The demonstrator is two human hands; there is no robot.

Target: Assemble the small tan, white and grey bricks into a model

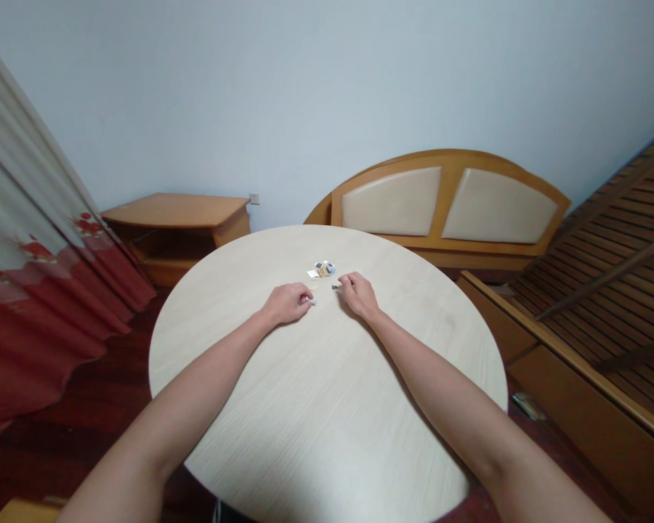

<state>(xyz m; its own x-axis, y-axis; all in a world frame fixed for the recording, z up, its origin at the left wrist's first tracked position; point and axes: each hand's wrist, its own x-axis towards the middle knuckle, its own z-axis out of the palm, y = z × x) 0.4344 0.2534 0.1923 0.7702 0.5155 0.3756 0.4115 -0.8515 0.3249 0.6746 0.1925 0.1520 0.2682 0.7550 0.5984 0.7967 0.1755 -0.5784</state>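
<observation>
My left hand (288, 303) rests on the pale round wooden table (327, 392), its fingertips pinching a small white piece (312, 301). My right hand (358, 296) sits just to the right, with a small dark piece (336, 287) showing at its fingertips. Between and slightly beyond the hands lies a small heap of white, tan and grey parts (321, 269). A tiny tan bit (314, 288) lies next to my left fingertips. The parts are too small to identify.
A low wooden corner cabinet (177, 211) stands beyond the table at left, beside a red-and-white curtain (43, 247). A padded wooden headboard (447, 203) stands at the back right. A wooden bed frame with slats (604, 305) runs along the right.
</observation>
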